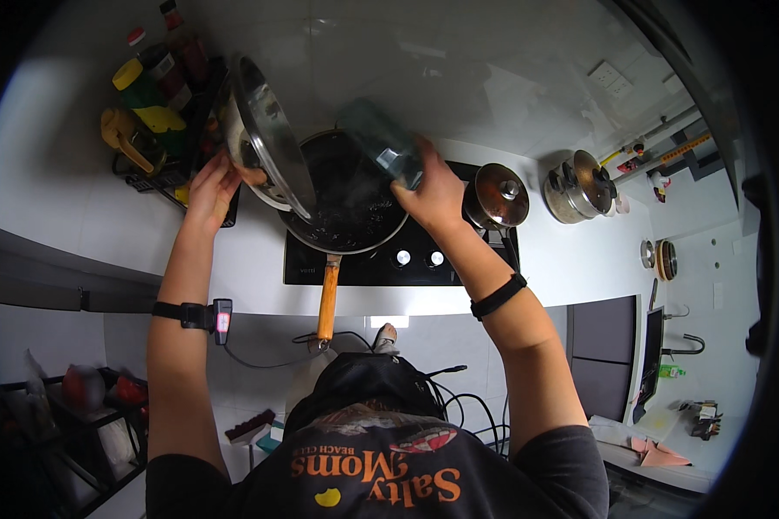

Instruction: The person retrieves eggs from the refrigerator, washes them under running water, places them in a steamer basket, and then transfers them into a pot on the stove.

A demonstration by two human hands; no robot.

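My left hand (213, 191) grips the left side of a metal-rimmed lid (279, 130), which is tipped up on edge over the left part of a dark wok (347, 194). A pale rounded surface shows behind the lid; I cannot tell what it is. In my right hand (438, 194) is a clear, greenish container (380, 139), tilted above the wok's right side. Whether anything is in it is unclear. Dark, bubbling liquid lies in the wok. Its wooden handle (328, 298) points towards me, past the front of the black cooktop (370, 263).
A small lidded saucepan (496, 194) stands on the cooktop's right. Farther right on the counter is a lidded steel pot (574, 188). Sauce bottles (149, 97) crowd a black rack at the left. Cables (474, 402) hang beside my body, and one runs from my left wristband.
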